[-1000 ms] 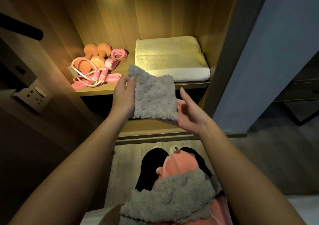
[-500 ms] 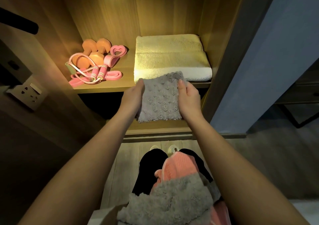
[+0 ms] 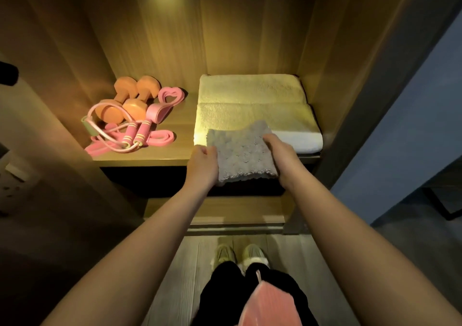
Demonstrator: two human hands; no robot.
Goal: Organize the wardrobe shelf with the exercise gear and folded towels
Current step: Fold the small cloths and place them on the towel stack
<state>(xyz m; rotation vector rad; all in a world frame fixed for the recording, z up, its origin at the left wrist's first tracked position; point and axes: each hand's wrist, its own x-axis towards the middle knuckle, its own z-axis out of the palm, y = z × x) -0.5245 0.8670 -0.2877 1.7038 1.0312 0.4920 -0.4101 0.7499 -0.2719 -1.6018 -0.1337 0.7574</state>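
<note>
A small folded grey towel (image 3: 241, 151) is held between both hands at the front of the wooden shelf (image 3: 155, 154). Its far edge lies over the front of the folded cream towel (image 3: 252, 100), and its near edge hangs past the shelf's lip. My left hand (image 3: 202, 163) grips the grey towel's left side. My right hand (image 3: 281, 156) grips its right side. On the shelf's left stand two orange dumbbells (image 3: 127, 100), with a pink skipping rope (image 3: 132, 135) and pink resistance bands (image 3: 162, 108) beside them.
The wardrobe's side walls close in the shelf left and right. A lower shelf (image 3: 225, 210) sits beneath. A pink cloth (image 3: 267, 305) hangs at my front, above my feet on the wood floor. A wall socket (image 3: 15, 178) is at the left.
Both hands carried the grey towel up and forward from in front of the lower shelf onto the front of the cream towel. The view tilted up; the grey fluffy bundle at my front left the frame.
</note>
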